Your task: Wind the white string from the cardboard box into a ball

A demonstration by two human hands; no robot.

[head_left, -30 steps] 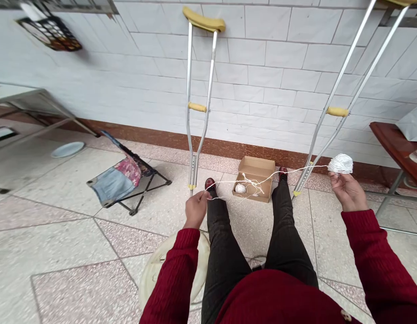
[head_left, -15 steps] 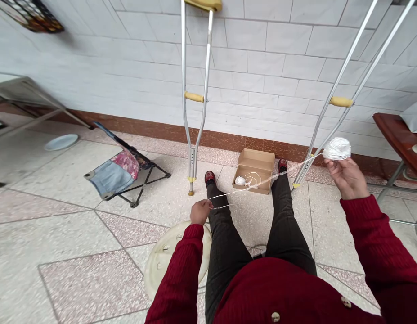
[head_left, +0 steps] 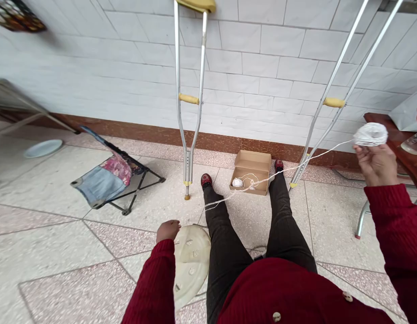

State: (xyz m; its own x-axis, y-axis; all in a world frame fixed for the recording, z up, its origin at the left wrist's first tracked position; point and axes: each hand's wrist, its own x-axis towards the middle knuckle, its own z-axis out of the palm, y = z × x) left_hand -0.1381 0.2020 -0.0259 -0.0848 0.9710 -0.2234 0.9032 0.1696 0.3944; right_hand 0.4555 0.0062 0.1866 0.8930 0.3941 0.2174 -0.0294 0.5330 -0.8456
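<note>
My right hand [head_left: 377,163] grips a ball of white string [head_left: 370,134] from below, raised at the right beside the red table. From the ball a white strand [head_left: 298,167] sags leftward over an open cardboard box [head_left: 251,173] to a point above my left thigh. A smaller white ball [head_left: 237,182] and loose loops lie in the box on the floor. My left hand [head_left: 168,230] is closed, with fingers curled, left of my legs above a round cream lid. The strand's left end shows apart from it; anything inside those fingers is too small to make out.
Two metal crutches [head_left: 189,135] [head_left: 321,108] lean against the tiled wall. A folding stool [head_left: 107,180] stands at the left, near a pale dish [head_left: 43,148]. The round lid [head_left: 191,261] lies beside my left leg. A red table [head_left: 405,155] holds a bag and a bottle at the right.
My right hand has moved right with the string ball. My left hand has moved left and down, away from the strand it was holding. The view has shifted slightly.
</note>
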